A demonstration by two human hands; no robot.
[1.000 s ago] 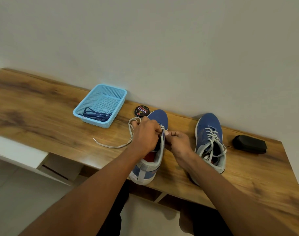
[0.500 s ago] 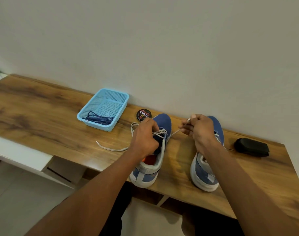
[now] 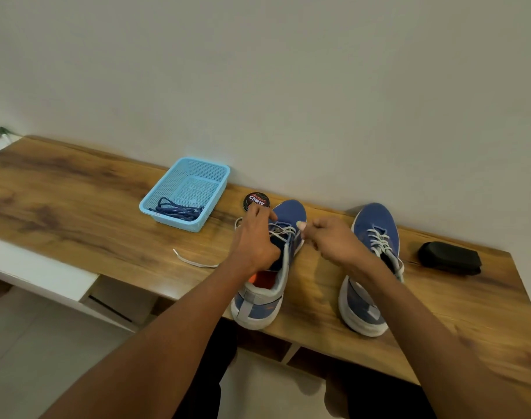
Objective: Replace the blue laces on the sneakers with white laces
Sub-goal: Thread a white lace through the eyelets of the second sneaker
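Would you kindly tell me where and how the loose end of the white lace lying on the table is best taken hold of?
Judging by its pose, pinch the white lace just behind its stiff tip, coming from above with the left hand. It lies flat on the table, left of the sneaker, so only a fingertip pinch from above gets hold of it.

Two blue sneakers [image 3: 288, 213] with grey-white heels and soles, white laces [image 3: 283, 230] crossing them — one shows an orange-red lining. Pale blue mesh basket [image 3: 197, 173] holds dark blue laces [image 3: 175, 210]. Black tin [image 3: 256, 201], white lettering — brown wood-grain table [image 3: 76, 201], black case [image 3: 450, 257].
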